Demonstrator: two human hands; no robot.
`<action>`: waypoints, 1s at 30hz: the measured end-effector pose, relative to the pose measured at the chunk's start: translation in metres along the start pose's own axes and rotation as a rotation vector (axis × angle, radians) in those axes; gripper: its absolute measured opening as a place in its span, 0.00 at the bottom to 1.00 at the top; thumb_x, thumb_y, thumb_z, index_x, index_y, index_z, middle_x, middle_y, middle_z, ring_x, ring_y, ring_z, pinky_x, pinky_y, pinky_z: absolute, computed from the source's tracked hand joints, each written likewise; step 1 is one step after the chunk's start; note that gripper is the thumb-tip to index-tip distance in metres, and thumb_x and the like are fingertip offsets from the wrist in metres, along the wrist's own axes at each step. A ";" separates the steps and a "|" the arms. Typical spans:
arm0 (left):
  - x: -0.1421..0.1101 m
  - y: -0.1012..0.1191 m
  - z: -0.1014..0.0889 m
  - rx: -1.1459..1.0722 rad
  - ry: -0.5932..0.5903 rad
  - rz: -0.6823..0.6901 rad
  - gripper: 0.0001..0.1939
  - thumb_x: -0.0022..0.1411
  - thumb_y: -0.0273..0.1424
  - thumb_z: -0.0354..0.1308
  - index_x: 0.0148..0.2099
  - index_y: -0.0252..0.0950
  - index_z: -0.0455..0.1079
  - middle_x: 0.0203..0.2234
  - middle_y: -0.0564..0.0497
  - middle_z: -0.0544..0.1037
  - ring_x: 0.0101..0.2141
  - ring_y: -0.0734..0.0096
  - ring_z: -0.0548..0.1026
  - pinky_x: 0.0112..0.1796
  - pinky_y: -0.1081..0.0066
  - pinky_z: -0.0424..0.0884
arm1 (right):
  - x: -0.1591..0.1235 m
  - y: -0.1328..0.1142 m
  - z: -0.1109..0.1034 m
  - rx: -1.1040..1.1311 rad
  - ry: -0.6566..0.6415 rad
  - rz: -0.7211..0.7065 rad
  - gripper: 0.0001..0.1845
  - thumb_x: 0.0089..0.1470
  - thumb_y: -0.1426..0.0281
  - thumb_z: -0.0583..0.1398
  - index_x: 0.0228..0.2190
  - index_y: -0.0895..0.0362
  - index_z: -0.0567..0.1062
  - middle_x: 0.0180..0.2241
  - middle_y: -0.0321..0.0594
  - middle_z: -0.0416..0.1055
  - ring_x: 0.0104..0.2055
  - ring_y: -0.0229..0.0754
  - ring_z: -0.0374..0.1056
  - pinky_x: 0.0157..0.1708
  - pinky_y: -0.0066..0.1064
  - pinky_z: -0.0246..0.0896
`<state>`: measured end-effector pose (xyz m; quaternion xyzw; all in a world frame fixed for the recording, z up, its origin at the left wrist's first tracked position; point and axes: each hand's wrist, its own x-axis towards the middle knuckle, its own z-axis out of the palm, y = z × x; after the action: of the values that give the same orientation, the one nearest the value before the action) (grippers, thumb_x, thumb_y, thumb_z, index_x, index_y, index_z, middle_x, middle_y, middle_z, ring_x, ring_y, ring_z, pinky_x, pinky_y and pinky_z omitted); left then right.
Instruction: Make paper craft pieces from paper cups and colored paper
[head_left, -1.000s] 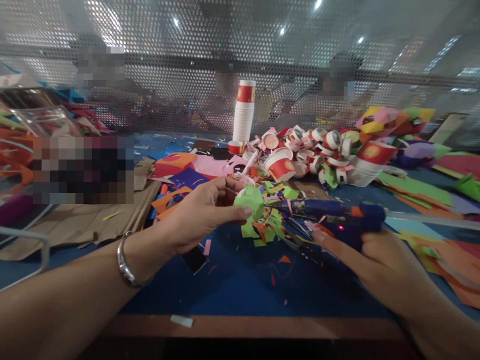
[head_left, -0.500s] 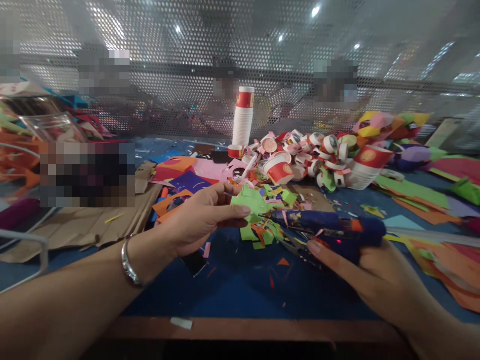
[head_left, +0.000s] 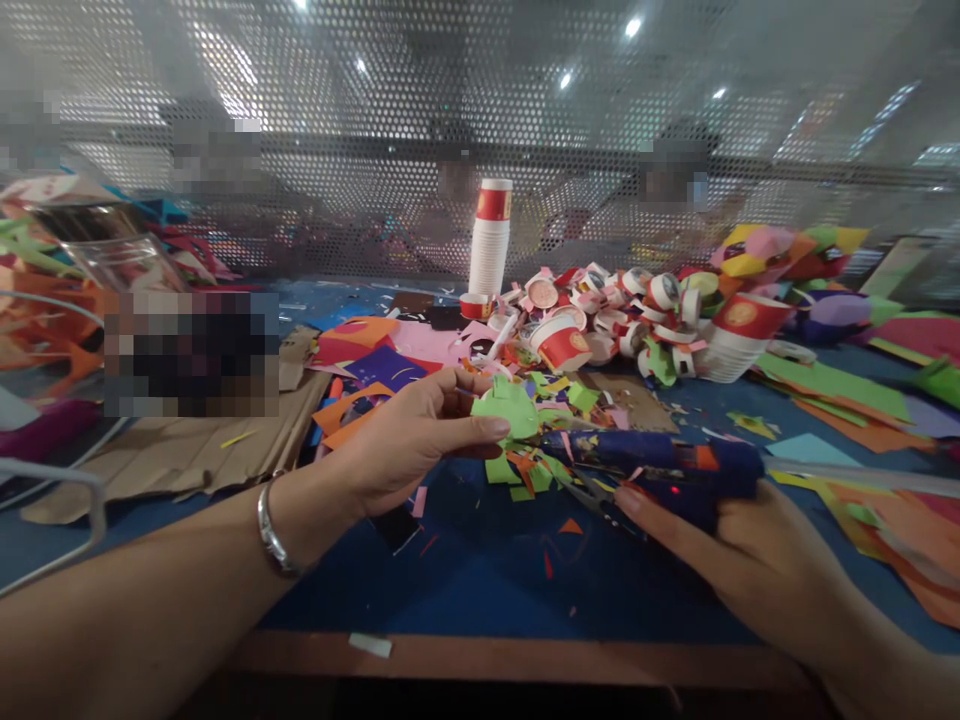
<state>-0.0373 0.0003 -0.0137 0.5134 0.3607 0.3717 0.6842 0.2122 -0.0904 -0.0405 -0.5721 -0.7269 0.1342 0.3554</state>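
Note:
Between the thumb and fingers of my left hand (head_left: 420, 430) is a light green paper piece (head_left: 517, 405) with a rounded edge. My right hand (head_left: 750, 560) grips a dark blue hot glue gun (head_left: 637, 450), which has a small red light lit on its side. The gun's nozzle points left and lies close to the paper's lower right edge; whether it touches, I cannot tell. Below the gun, a pair of scissors (head_left: 589, 490) lies on the blue table (head_left: 480, 590), partly hidden by my right hand. Green and orange paper scraps (head_left: 525, 470) lie beneath the held piece.
Behind my hands stand a tall paper cup stack (head_left: 491, 240) and a heap of cut cup pieces (head_left: 600, 310). Another cup stack (head_left: 739, 340) leans at right. Flattened cardboard (head_left: 187, 450) and a jar (head_left: 112, 250) are at left. Coloured sheets (head_left: 832, 390) lie at right.
The view has shifted slightly. My left hand still pinches the green paper, and the glue gun stays in my right hand with its nozzle close to the paper.

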 end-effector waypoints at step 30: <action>0.001 -0.003 0.001 -0.007 -0.016 0.045 0.16 0.53 0.20 0.69 0.42 0.33 0.68 0.31 0.52 0.78 0.33 0.74 0.77 0.38 0.70 0.74 | -0.002 0.006 -0.002 -0.112 0.019 -0.058 0.15 0.60 0.57 0.59 0.30 0.48 0.83 0.33 0.35 0.84 0.37 0.54 0.81 0.42 0.39 0.79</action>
<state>-0.0355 -0.0003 -0.0167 0.5219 0.3424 0.3841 0.6803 0.2180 -0.0908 -0.0435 -0.5711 -0.7462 0.0773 0.3333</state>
